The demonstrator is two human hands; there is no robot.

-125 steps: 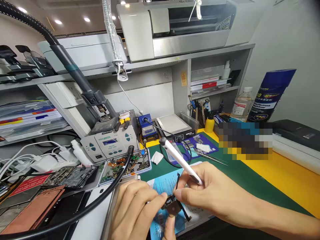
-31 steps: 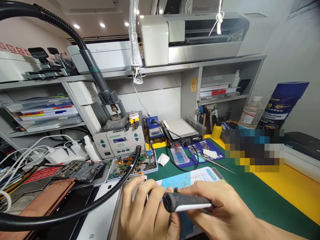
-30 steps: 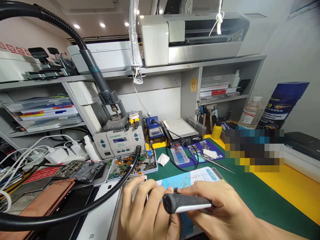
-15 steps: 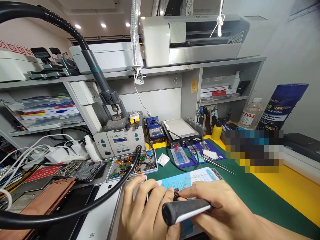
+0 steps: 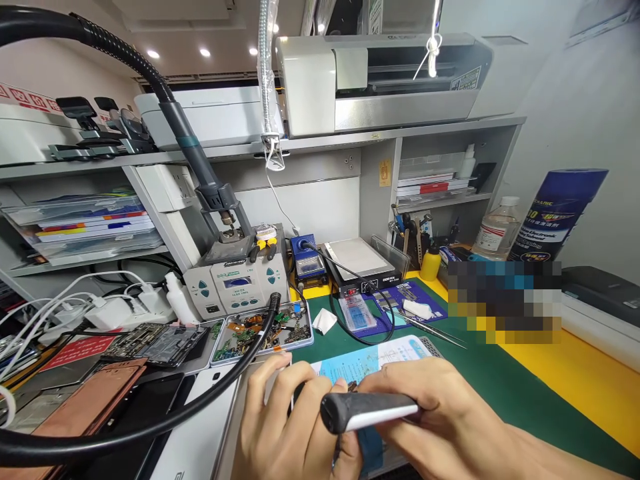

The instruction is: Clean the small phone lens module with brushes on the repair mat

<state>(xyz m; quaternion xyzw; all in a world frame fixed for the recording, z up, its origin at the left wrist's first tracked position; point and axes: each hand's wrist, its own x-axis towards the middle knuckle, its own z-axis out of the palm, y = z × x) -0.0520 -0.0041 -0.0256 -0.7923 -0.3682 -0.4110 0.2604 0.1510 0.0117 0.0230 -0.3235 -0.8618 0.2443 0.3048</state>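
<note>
Small dark part [image 5: 352,386] between left hand [image 5: 290,420] and right hand [image 5: 434,408].

In the near middle, the right hand [image 5: 440,397] gripped a black-and-white tool [image 5: 370,411], its thick end pointing left. The left hand [image 5: 293,427] curled beside it, a small dark part [image 5: 352,386] showing between both hands' fingertips. A parts tray [image 5: 299,345] sat farther left, tweezers [image 5: 436,331] farther right.

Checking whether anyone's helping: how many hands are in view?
2: the left hand near bottom centre, and the right hand beside it, holding a black-and-white tool. No others show.
</note>
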